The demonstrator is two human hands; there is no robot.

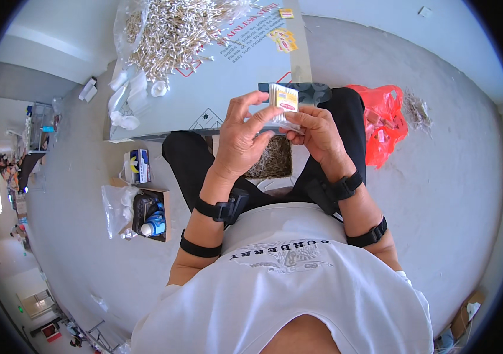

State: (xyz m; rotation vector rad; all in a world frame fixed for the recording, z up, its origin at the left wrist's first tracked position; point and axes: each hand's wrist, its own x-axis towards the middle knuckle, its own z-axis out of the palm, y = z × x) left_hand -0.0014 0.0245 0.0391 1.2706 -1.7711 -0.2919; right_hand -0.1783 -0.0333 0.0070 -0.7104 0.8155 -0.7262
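Note:
A small clear pack of cotton swabs (pixel 287 99) with a yellow and red label card is held up in front of me, over the near edge of the table. My right hand (pixel 322 135) pinches its lower right corner between thumb and fingers. On the other side, my left hand (pixel 237 138) has its curled fingers against the pack's left edge and front. A large heap of loose cotton swabs (pixel 169 38) lies on an opened plastic bag at the table's far left. Several yellow and red label cards (pixel 283 40) rest on the table's right side.
The table (pixel 228 109) has a printed sheet covering. Crumpled clear bags (pixel 124 121) lie at its left corner. Between my legs is a box of swabs (pixel 272 159). A red plastic bag (pixel 384 118) sits right on the floor, a cardboard box (pixel 166 215) with a blue bottle left.

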